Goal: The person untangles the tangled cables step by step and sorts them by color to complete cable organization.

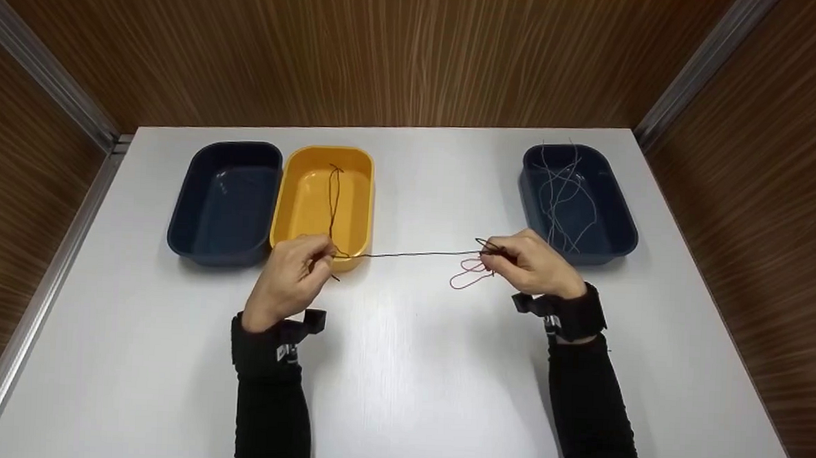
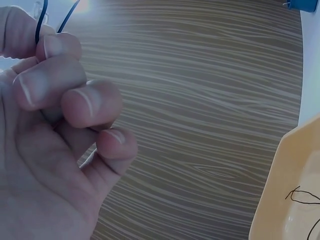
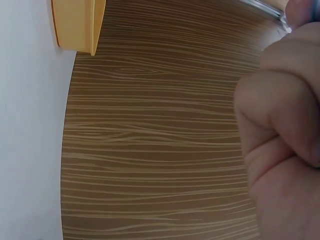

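A thin black string (image 1: 421, 254) runs nearly straight between the two hands, above the white table. My left hand (image 1: 294, 276) pinches one end between thumb and forefinger, over the front of the yellow bin; two dark strands (image 2: 41, 20) rise from its fingertips in the left wrist view. The other end is pinched by my right hand (image 1: 532, 263), with a small black loop above its fingertips. A red looped string (image 1: 471, 281) shows just below those fingertips. In the right wrist view the curled right fingers (image 3: 280, 110) hide what they hold.
In the yellow bin (image 1: 283, 203) lies another looped black string (image 1: 333, 198). A dark blue bin (image 1: 225, 200) stands against its left side. At the right, a second dark blue bin (image 1: 615, 217) holds several thin pale strings (image 1: 554, 194). Wood-grain panels (image 1: 415, 57) enclose the table.
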Available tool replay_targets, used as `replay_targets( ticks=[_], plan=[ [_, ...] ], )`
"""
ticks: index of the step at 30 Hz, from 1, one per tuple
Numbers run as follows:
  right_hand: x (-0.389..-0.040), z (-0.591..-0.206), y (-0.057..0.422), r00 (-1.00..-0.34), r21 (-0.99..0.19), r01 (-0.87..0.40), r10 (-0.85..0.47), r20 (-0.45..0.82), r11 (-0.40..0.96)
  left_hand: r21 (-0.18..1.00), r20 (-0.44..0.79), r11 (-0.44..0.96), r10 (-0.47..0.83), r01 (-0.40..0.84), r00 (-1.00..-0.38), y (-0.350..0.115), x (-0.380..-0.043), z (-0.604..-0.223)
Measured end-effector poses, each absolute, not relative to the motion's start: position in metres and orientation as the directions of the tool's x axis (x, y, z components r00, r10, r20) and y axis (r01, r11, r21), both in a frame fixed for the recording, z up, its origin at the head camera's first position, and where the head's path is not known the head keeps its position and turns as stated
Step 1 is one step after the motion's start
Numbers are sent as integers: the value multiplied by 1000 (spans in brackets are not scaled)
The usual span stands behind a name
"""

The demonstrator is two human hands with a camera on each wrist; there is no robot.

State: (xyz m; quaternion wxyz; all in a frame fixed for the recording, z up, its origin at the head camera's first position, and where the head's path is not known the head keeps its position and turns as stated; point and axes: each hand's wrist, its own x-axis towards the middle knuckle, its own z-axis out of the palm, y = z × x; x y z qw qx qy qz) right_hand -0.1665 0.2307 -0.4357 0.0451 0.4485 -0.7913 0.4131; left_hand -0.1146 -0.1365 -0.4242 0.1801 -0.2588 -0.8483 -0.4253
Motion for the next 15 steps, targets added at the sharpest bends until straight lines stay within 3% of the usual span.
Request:
replay_targets(
  ticks=[15],
  plan=[
    [-167, -436, 225, -510, -574, -802, -692, 511, 167, 642, 527, 526, 225, 558, -819, -144, -116, -426]
  ],
)
